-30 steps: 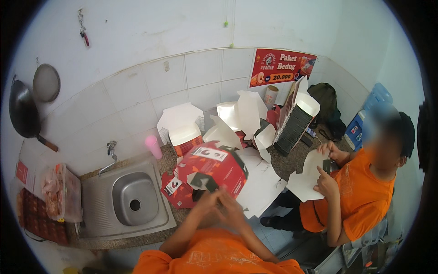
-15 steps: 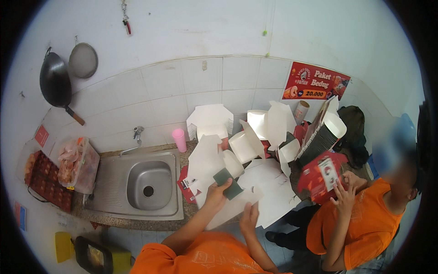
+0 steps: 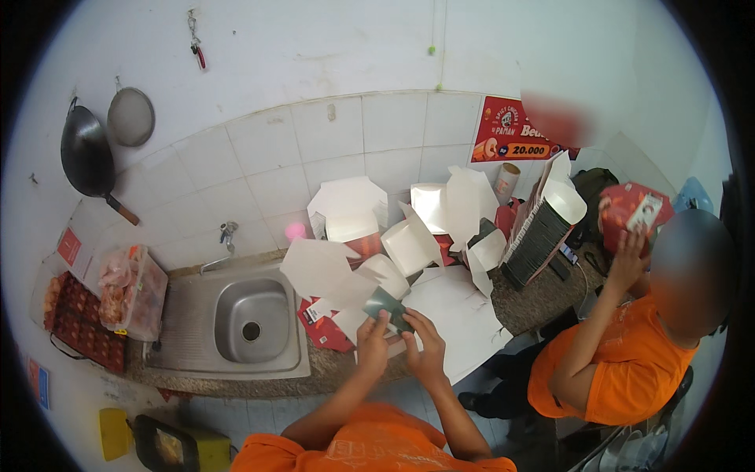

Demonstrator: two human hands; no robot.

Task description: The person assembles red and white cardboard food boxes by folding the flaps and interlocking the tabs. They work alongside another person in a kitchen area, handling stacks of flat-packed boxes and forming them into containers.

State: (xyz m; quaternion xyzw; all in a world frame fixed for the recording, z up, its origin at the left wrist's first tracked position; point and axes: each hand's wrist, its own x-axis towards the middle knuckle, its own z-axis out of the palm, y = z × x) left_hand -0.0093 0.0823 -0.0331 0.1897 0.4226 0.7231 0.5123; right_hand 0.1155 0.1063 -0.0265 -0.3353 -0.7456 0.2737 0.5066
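Above the front edge of the counter, my left hand [image 3: 372, 343] pinches a dark green flat piece [image 3: 385, 305], rectangular and slightly glossy; its exact kind I cannot make out. The fingers of my right hand [image 3: 425, 348] are closed on its right-hand edge. Just beyond lie opened white food cartons [image 3: 383, 277], some overlapping, with a larger unfolded white carton [image 3: 317, 269] at their left. Flat white cardboard sheets [image 3: 452, 315] spread to the right of my hands. A red printed carton [image 3: 324, 329] sticks out at the left of the pile.
On the left is a steel sink [image 3: 250, 322], with a plastic tub [image 3: 135, 295] of bagged food beyond it. A tall stack of cartons [image 3: 543, 224] leans at the right. Beside me a co-worker in an orange shirt [image 3: 613, 366] holds up a red carton [image 3: 633, 214].
My right hand has left the white cardboard and come up to the green piece, which now tilts between both hands. The co-worker's red carton has risen to the right. The view has shifted slightly.
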